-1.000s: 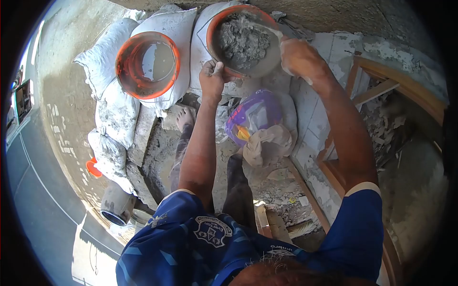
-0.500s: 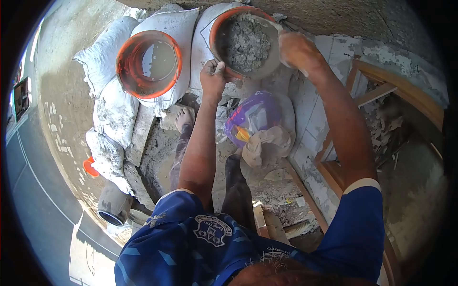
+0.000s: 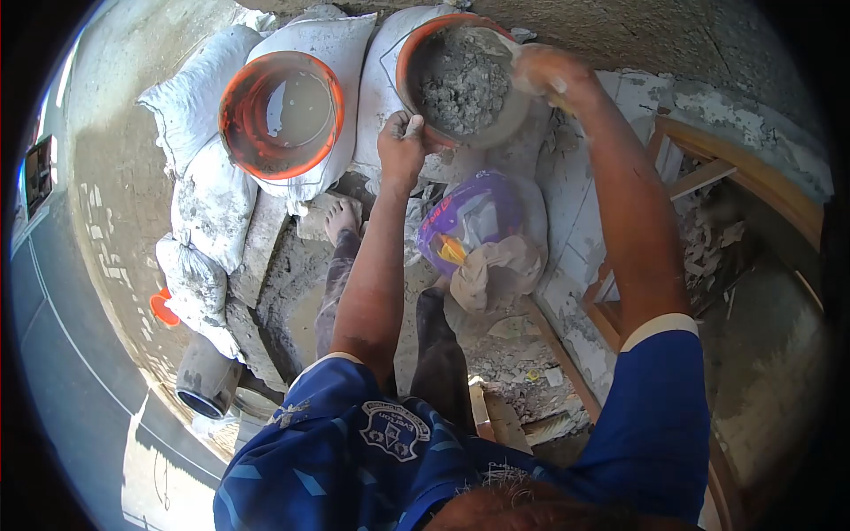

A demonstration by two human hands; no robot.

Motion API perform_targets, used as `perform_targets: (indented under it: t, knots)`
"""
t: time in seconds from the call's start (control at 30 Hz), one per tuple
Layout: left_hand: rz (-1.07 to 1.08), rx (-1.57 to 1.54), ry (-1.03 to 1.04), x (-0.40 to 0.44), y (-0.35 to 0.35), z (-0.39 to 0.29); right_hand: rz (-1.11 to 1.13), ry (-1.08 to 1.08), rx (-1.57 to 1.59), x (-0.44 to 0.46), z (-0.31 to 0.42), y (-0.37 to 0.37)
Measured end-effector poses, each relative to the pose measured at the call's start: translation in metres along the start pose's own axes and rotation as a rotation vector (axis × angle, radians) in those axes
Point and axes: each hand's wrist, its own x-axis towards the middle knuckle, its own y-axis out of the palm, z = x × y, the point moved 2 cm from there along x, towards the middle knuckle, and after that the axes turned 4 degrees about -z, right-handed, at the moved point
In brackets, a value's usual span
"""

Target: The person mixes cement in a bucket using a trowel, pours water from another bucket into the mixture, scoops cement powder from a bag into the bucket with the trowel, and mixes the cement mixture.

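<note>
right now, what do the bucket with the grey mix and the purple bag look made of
The bucket looks like smooth plastic: bright orange shows between grey smears. The purple bag could be plastic film or coated paper, smooth with printed lettering.

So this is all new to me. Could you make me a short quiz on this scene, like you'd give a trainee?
1. Multiple choice: which hand grips the edge of the bucket with the grey, lumpy mix?
(a) left
(b) right
(c) neither

2. True or false: in the view, the other orange bucket stands to the right of that one.

3. Fill in: the printed bag below the mix is mostly ____ in colour.

Key:
1. a, the left hand
2. False; it stands to the left
3. purple
</note>
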Motion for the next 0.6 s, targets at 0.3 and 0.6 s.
perform_targets:
  t: [0.3,0.6]
  knots:
    - [-0.016,0.002,-0.010,0.003,-0.007,0.005,0.169,0.258,0.191,-0.050,0.028,-0.045]
    - [0.002,0.015,0.019,0.006,-0.002,0.007,0.001,-0.075,-0.171,-0.028,0.083,-0.017]
